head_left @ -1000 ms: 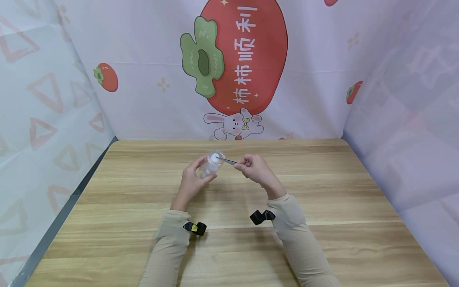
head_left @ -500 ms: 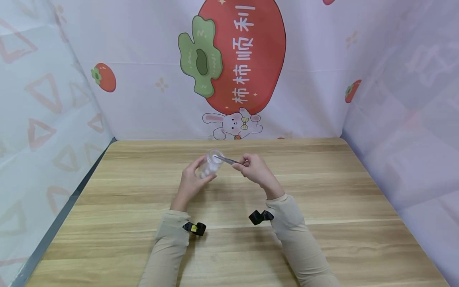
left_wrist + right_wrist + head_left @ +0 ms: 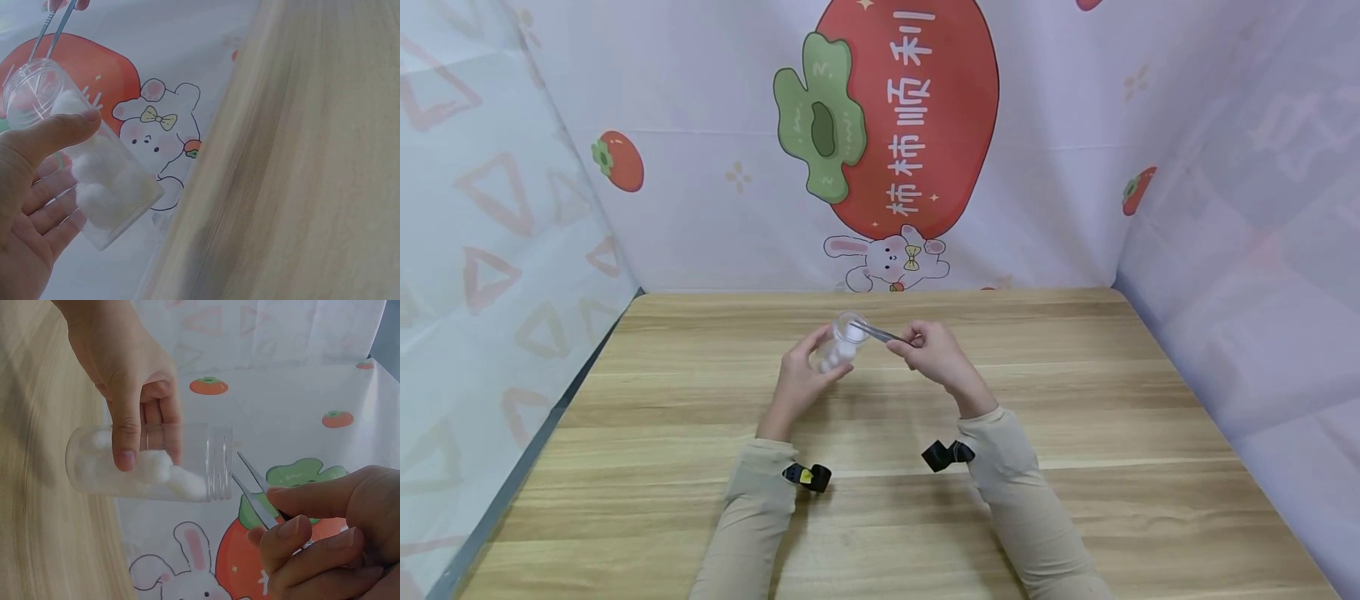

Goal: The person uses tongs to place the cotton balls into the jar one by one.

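My left hand (image 3: 801,379) holds a clear, lidless jar (image 3: 200,434), thumb on one side and fingers on the other. White cotton balls (image 3: 103,181) fill much of the jar, which tilts with its mouth toward my right hand. My right hand (image 3: 936,357) pinches metal tweezers (image 3: 880,334) between thumb and fingers. Spread a little apart, the tweezer tips are at the jar's mouth, and in the left wrist view they reach into its neck. A cotton ball (image 3: 854,331) lies just inside the mouth. Whether the tips touch it, I cannot tell.
Beneath both arms is a wood-grain table (image 3: 880,517). A white printed cloth (image 3: 700,217) hangs behind its far edge, with more cloth along both sides. Each sleeve carries a small black wrist camera (image 3: 938,455).
The tweezer prongs look more spread than a second ago, and their tips have shifted slightly at the jar's mouth. Both hands stay nearly in place.
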The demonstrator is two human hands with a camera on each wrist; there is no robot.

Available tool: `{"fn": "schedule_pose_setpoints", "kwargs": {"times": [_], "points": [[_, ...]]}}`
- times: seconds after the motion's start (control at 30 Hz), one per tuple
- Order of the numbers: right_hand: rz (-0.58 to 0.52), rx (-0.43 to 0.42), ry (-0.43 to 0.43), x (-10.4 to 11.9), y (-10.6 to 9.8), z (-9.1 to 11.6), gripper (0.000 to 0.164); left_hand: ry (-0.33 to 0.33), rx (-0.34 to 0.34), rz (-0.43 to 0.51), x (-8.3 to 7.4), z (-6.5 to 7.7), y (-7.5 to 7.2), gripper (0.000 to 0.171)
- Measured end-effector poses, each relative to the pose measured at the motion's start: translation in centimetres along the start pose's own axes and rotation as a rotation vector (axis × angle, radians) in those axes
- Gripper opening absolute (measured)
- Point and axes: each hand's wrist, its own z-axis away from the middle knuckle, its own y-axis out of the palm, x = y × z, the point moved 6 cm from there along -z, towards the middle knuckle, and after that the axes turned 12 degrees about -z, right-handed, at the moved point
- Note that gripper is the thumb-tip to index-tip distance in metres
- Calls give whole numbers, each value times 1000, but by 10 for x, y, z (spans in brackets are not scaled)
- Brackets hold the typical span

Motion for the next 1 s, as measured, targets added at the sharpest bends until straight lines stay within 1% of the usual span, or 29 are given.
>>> {"fn": "schedule_pose_setpoints", "kwargs": {"times": [0.1,0.27,0.47,0.6,0.7,0.83,1.0], "points": [[-18,5,-3,0,-1,1,18,-2,8,-2,0,0,0,69],[-55,4,5,-2,-3,2,20,-44,49,16,1,0,2,70],[-113,2,5,-12,-7,2,18,-85,71,32,3,0,3,70],[-125,-4,-3,-18,-9,3,18,-100,81,33,6,0,5,71],[-141,-7,11,-24,-10,3,20,-111,84,37,7,1,5,71],[-184,-16,54,-34,-12,3,20,-126,86,52,8,2,6,71],[-217,-18,66,-43,-15,4,18,-137,98,58,10,2,6,71]]}}
